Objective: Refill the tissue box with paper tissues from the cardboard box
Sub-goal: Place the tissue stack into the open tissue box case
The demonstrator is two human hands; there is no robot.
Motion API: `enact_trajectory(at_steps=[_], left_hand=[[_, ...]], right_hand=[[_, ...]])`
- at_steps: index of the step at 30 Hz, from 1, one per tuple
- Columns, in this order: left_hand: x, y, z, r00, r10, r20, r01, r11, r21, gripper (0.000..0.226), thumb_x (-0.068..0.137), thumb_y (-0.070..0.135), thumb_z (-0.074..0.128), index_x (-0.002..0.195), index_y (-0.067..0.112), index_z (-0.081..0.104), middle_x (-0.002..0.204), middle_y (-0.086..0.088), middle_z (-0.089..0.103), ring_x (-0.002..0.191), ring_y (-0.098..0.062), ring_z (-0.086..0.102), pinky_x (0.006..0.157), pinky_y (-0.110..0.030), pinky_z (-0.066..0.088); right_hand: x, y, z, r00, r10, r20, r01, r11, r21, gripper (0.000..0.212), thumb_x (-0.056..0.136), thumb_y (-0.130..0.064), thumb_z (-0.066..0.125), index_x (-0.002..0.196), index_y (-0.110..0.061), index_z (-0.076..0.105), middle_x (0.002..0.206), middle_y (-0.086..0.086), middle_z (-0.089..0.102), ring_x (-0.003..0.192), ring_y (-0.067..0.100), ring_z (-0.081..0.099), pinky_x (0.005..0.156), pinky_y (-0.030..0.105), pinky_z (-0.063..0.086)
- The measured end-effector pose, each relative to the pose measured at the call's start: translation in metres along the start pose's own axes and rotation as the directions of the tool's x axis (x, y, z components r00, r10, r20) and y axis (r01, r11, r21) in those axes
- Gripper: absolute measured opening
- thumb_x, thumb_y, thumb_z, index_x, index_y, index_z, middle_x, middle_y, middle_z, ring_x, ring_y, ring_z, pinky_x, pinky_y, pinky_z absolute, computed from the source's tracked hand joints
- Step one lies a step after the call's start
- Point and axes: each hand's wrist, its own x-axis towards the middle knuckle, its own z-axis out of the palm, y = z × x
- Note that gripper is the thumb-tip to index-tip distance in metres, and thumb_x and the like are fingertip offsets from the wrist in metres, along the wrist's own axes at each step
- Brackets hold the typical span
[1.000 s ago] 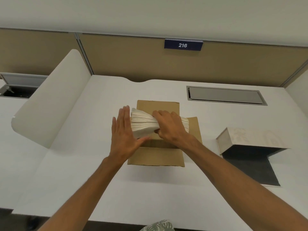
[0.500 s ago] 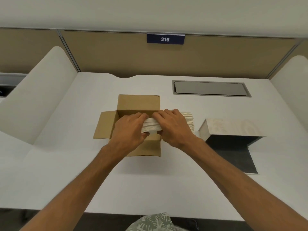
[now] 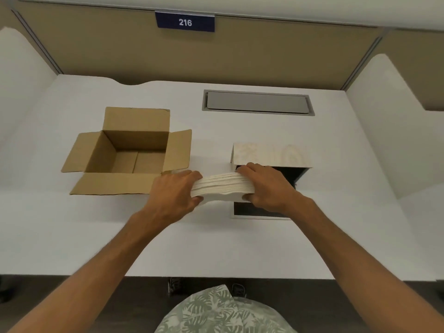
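Change since earlier frames: both hands have carried the tissue stack out of the cardboard box and rightward; half a second ago it was over the box's near edge, now it reaches the tissue box.
Landmark: all places below are given relative to the tissue box.
Left hand: clenched on the left end of the stack, just left of the landmark's near-left corner.
Right hand: clenched on the right end of the stack, over the landmark's dark opening; this is the nearer hand to the target.
Tissue stack: held clear of the desk between both hands, sagging slightly mid-span. Long axis runs left to right. Its right end overlaps the landmark's left side; its left end lies outside it.
Deciding relation: judged, the stack must travel a little further right and then down. Whether its axis matches the landmark's long axis cannot be told.
Tissue box: pale patterned wall stands at its far side; dark interior is exposed towards the viewer, partly hidden by the right hand.
Obstructions: none seen between stack and opening. The raised far wall may catch the stack's far edge.
Cardboard box: well left of the landmark, flaps open, interior appears empty.
Desk hatch: beyond the landmark, closed.
Number plate: far behind, reads 216.
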Motion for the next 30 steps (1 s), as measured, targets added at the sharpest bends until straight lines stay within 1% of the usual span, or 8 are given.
enact_trajectory(at_steps=[2, 4, 9, 12, 17, 21, 27, 30], left_hand=[[-0.002, -0.001, 0.005, 1.000, 0.009, 0.010, -0.009, 1.000, -0.021, 0.044, 0.078, 0.045, 0.076, 0.116, 0.027, 0.063, 0.097, 0.007, 0.072, 0.073, -0.011, 0.055, 0.050, -0.020, 0.025], [-0.004, 0.013, 0.015, 0.999, 0.027, 0.034, -0.025, 0.998, -0.049, 0.046, 0.079, 0.045, 0.076, 0.118, 0.026, 0.062, 0.100, 0.006, 0.072, 0.076, -0.011, 0.058, 0.052, -0.018, 0.024], [-0.018, 0.057, 0.060, 0.991, 0.047, 0.125, -0.030, 0.991, -0.128, 0.052, 0.083, 0.049, 0.073, 0.126, 0.025, 0.058, 0.113, 0.003, 0.070, 0.090, -0.014, 0.064, 0.073, -0.024, 0.047], [-0.026, 0.072, 0.081, 0.983, 0.050, 0.175, -0.028, 0.991, -0.127, 0.055, 0.085, 0.051, 0.070, 0.131, 0.025, 0.055, 0.119, 0.003, 0.068, 0.096, -0.015, 0.064, 0.082, -0.027, 0.049], [-0.027, 0.088, 0.103, 0.980, 0.061, 0.192, -0.042, 0.994, -0.101, 0.056, 0.086, 0.049, 0.069, 0.133, 0.025, 0.052, 0.125, 0.001, 0.066, 0.100, -0.018, 0.064, 0.088, -0.028, 0.048], [-0.030, 0.089, 0.115, 0.970, 0.047, 0.238, -0.033, 0.997, -0.064, 0.061, 0.085, 0.050, 0.069, 0.136, 0.025, 0.045, 0.131, 0.001, 0.061, 0.107, -0.018, 0.059, 0.098, -0.032, 0.045], [-0.033, 0.084, 0.122, 0.968, 0.025, 0.250, -0.015, 0.999, -0.042, 0.060, 0.085, 0.052, 0.068, 0.133, 0.026, 0.045, 0.129, 0.001, 0.063, 0.106, -0.017, 0.060, 0.099, -0.033, 0.045], [-0.033, 0.088, 0.120, 0.973, 0.037, 0.228, -0.038, 0.999, -0.003, 0.061, 0.084, 0.052, 0.068, 0.134, 0.025, 0.045, 0.134, 0.000, 0.060, 0.116, -0.019, 0.056, 0.113, -0.041, 0.033]], right_hand=[[-0.007, 0.004, 0.001, 0.999, 0.032, 0.001, -0.032, 0.997, 0.066, 0.061, 0.078, -0.032, 0.079, 0.129, -0.024, 0.048, 0.119, -0.003, 0.060, 0.099, 0.017, 0.057, 0.079, 0.031, 0.049], [-0.025, 0.016, 0.007, 0.998, 0.055, -0.013, -0.053, 0.992, 0.114, 0.060, 0.077, -0.032, 0.080, 0.127, -0.024, 0.049, 0.117, -0.003, 0.061, 0.099, 0.017, 0.058, 0.077, 0.028, 0.048], [-0.084, 0.053, 0.030, 0.997, 0.082, -0.001, -0.081, 0.981, 0.178, 0.061, 0.076, -0.034, 0.083, 0.129, -0.022, 0.054, 0.120, -0.001, 0.063, 0.100, 0.018, 0.058, 0.076, 0.020, 0.039], [-0.103, 0.065, 0.045, 0.994, 0.101, 0.029, -0.104, 0.977, 0.186, 0.064, 0.077, -0.037, 0.082, 0.132, -0.023, 0.053, 0.124, -0.001, 0.062, 0.102, 0.015, 0.057, 0.077, 0.010, 0.032], [-0.120, 0.078, 0.070, 0.989, 0.147, 0.027, -0.149, 0.967, 0.205, 0.067, 0.075, -0.039, 0.081, 0.134, -0.026, 0.050, 0.128, -0.001, 0.061, 0.104, 0.015, 0.058, 0.083, 0.019, 0.040], [-0.124, 0.083, 0.085, 0.988, 0.140, 0.063, -0.150, 0.969, 0.196, 0.075, 0.075, -0.040, 0.081, 0.138, -0.026, 0.044, 0.132, -0.001, 0.056, 0.109, 0.016, 0.054, 0.088, 0.023, 0.038], [-0.126, 0.088, 0.095, 0.987, 0.160, 0.030, -0.163, 0.961, 0.222, 0.068, 0.075, -0.039, 0.081, 0.133, -0.026, 0.048, 0.129, -0.001, 0.060, 0.106, 0.015, 0.055, 0.086, 0.021, 0.035], [-0.126, 0.087, 0.097, 0.985, 0.168, 0.025, -0.169, 0.955, 0.245, 0.067, 0.076, -0.039, 0.081, 0.133, -0.027, 0.048, 0.129, -0.001, 0.059, 0.107, 0.015, 0.055, 0.087, 0.021, 0.036]])
